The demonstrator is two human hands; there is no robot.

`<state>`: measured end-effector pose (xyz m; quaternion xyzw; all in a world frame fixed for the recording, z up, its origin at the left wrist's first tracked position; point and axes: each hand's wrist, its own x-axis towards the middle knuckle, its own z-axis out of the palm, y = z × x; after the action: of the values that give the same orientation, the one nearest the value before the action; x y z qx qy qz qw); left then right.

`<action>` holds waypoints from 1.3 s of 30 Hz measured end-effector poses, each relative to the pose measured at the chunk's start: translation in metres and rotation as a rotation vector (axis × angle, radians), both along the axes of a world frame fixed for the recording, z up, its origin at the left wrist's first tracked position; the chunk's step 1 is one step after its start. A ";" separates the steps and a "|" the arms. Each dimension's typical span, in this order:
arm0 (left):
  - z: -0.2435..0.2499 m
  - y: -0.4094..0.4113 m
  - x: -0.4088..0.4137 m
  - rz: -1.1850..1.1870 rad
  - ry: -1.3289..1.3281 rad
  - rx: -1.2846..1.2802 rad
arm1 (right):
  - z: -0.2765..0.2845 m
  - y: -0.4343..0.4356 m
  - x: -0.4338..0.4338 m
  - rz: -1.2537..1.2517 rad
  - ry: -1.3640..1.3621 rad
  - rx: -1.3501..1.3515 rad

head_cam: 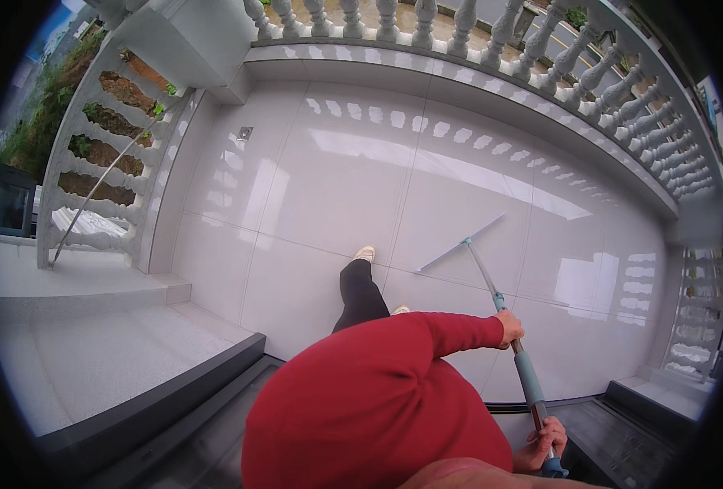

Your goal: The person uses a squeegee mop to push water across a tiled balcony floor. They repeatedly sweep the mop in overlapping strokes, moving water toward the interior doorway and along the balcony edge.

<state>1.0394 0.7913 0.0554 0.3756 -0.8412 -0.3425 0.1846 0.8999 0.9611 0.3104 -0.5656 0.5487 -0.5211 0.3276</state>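
A long-handled floor squeegee [482, 266] reaches out from my body over the tiled floor, its narrow blade [441, 255] lying slantwise on the tiles. My left hand [509, 328], at the end of a red sleeve, is wrapped around the pole just behind a light-blue collar [498, 300]. Farther back, past a grey-green foam sleeve [528, 378], my right hand [549, 436] grips the pole near its blue end cap [554, 468]. Part of the right forearm is hidden at the bottom of the view.
Glossy pale tiles [337, 189] carry bright reflections. A white baluster railing [422, 27] curves along the far side, and another railing [101, 153] stands left with a thin rod [95, 189] leaning on it. A floor drain [245, 133] sits far left. Dark door-frame track [166, 385] runs behind me.
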 end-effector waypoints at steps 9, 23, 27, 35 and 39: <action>-0.012 -0.105 0.288 0.678 -0.149 -0.111 | -0.033 -0.203 0.203 0.555 -0.083 -0.087; -0.086 -0.165 0.660 1.179 -0.499 0.248 | -0.127 -0.353 0.552 0.798 -0.228 0.089; -0.073 -0.221 0.585 0.992 -0.413 0.191 | -0.115 -0.364 0.488 0.636 -0.240 0.033; -0.055 -0.264 0.328 0.482 -0.336 0.039 | -0.082 -0.289 0.302 0.129 -0.111 -0.030; -0.055 -0.225 0.169 0.198 -0.285 0.031 | -0.081 -0.210 0.189 -0.121 -0.056 -0.063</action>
<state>1.2086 0.5662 0.0008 0.5042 -0.8124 -0.2787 0.0905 1.0887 0.7515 0.2293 -0.5268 0.5558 -0.5727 0.2926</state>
